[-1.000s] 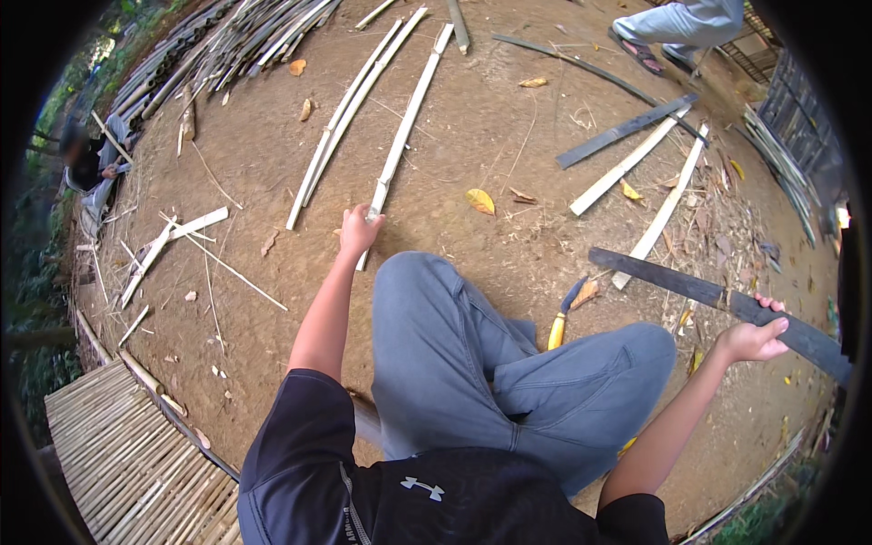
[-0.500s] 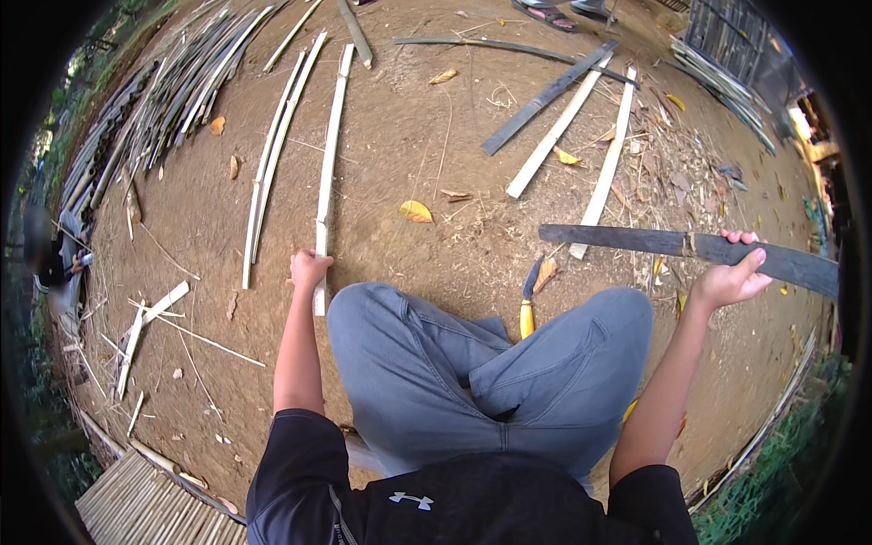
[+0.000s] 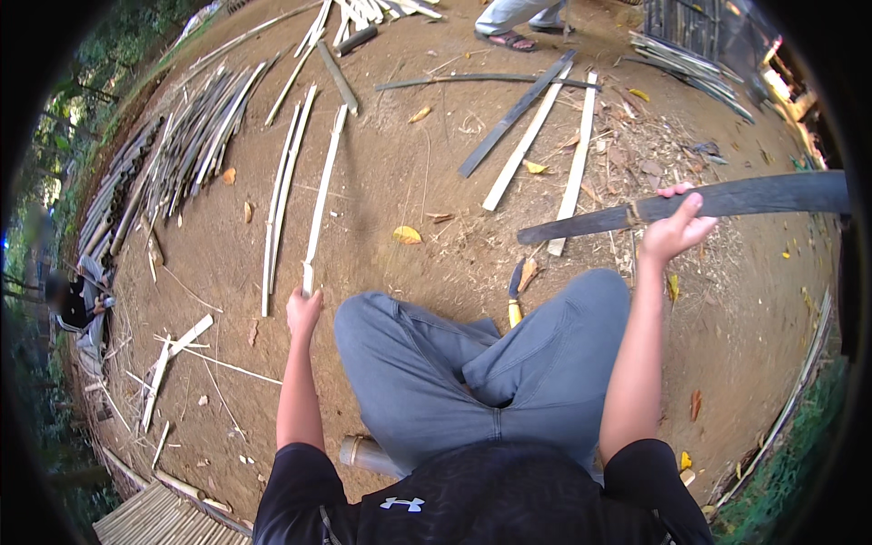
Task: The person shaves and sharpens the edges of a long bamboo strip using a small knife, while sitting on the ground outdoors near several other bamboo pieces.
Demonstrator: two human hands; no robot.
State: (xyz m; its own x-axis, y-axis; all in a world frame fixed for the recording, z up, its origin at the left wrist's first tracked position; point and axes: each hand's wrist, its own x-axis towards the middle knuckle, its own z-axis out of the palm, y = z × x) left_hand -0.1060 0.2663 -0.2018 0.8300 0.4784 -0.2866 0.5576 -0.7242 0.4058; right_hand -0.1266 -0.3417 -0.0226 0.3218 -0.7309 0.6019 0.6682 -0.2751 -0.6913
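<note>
The left hand (image 3: 303,312) is clenched around the near end of a long pale bamboo strip (image 3: 322,195), which runs away from the fingers across the dirt ground (image 3: 400,173) toward the top of the view; the fingers wrap the strip's end so that only a short stub shows at the fist, just beside the left knee of the grey trousers (image 3: 472,363). The right hand (image 3: 674,231) grasps a long dark bamboo slat (image 3: 690,204) held off the ground: the thumb lies over its upper edge and the fingers curl under it, with the slat reaching out to both sides of the hand, its narrow end pointing left over the ground and its wider end running right to the rim of the view. Two more thin pale strips (image 3: 280,195) lie on the dirt just left of the gripped strip, roughly parallel to it. A knife with a yellow handle (image 3: 514,295) lies on the ground between the knees. A bundle of split bamboo (image 3: 182,154) is heaped farther left, and several loose slats (image 3: 545,136) lie beyond the right hand, near another person's sandalled feet (image 3: 513,36) at the top edge.
</note>
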